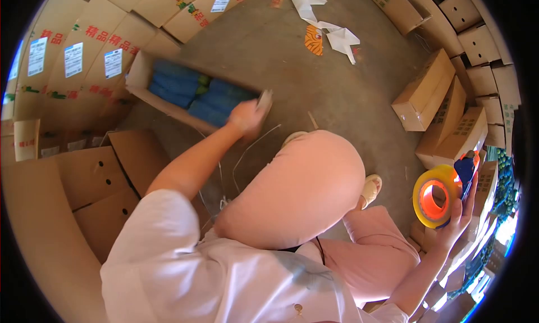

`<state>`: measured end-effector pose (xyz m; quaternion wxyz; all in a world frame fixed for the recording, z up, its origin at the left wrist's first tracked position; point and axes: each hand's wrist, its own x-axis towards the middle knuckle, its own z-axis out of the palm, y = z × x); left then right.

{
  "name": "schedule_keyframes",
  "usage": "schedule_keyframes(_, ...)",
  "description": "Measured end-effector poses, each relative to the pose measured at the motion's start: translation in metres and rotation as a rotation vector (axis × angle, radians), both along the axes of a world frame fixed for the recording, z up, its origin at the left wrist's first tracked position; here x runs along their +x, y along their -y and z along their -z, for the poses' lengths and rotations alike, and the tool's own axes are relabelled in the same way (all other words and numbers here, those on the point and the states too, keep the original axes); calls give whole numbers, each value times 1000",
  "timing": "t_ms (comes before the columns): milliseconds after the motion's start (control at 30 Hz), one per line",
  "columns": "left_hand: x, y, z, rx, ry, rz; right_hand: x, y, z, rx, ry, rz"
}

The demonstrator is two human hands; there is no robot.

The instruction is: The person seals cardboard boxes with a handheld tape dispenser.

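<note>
My left hand (247, 116) grips the near right end of a long open cardboard box (185, 117), its fingers over the end wall. Both the hand and that end are a little blurred. Inside the box lie several dark blue wrapped bundles (174, 82), with something green (202, 86) between them; what they are I cannot make out. Out to the right, my right hand (456, 221) is closed around a tape dispenser (465, 168) loaded with a thick yellow roll of packing tape (422, 202). The dispenser is held up, away from the box.
Stacked cartons with red print (84, 36) and white labels line the left and back. Brown boxes (109, 199) stand near my left elbow. Closed long cartons (426, 92) are piled at right. White paper scraps (342, 39) and a thin white cord (238, 163) lie on the floor.
</note>
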<state>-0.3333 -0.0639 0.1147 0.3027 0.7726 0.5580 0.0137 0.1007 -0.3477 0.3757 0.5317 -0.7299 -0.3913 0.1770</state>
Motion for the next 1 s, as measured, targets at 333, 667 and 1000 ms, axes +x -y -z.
schedule_keyframes(333,263,7,-12,-902,985,33,-4,-36,23,-199,47,-15)
schedule_keyframes(667,111,-5,-17,95,-311,899,54,-73,119,-727,643,-313)
schedule_keyframes(1000,-72,-64,-31,645,-264,-222,-13,-204,162,-1036,904,-841)
